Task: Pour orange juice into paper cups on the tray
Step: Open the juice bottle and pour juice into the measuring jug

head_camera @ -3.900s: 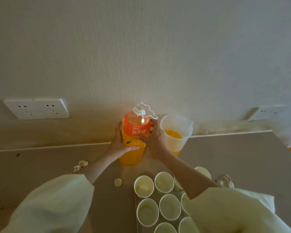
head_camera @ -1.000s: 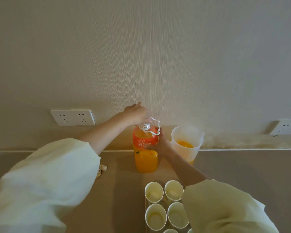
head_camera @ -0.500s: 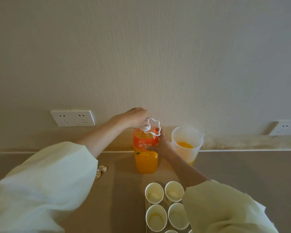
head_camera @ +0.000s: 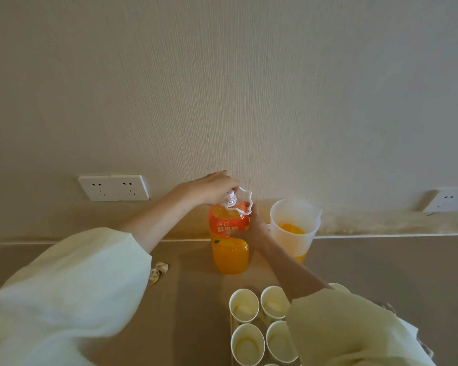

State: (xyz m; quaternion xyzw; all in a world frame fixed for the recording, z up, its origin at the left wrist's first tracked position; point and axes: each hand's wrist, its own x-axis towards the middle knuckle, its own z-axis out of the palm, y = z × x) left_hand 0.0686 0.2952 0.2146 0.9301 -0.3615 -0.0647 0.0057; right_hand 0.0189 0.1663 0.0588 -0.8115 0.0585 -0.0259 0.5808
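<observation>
The orange juice bottle [head_camera: 229, 249] is standing upright on the desk [head_camera: 381, 273], near the wall and just beyond the tray [head_camera: 231, 336] of paper cups [head_camera: 243, 305]. It is holding juice up to its shoulder, and a white carry handle [head_camera: 245, 204] is sticking up from its neck. The left hand [head_camera: 212, 187] is reaching over from above, its grip clamped on the cap [head_camera: 230, 198] with the fingers curled down round it. The right hand [head_camera: 251, 229] is steadying the bottle from the right side, its grip wrapped round the orange label. Just to the right of the bottle a translucent plastic pitcher [head_camera: 292, 225] is standing with some juice in the bottom. The cups are sitting open-mouthed in rows at the lower edge, several partly hidden by the right sleeve [head_camera: 349, 331]. Whether they are holding juice cannot be told. A small crumpled scrap [head_camera: 158, 272] is lying on the desk to the left. Wall sockets [head_camera: 113, 188] are showing at the left, and another socket [head_camera: 450, 199] at the far right.
</observation>
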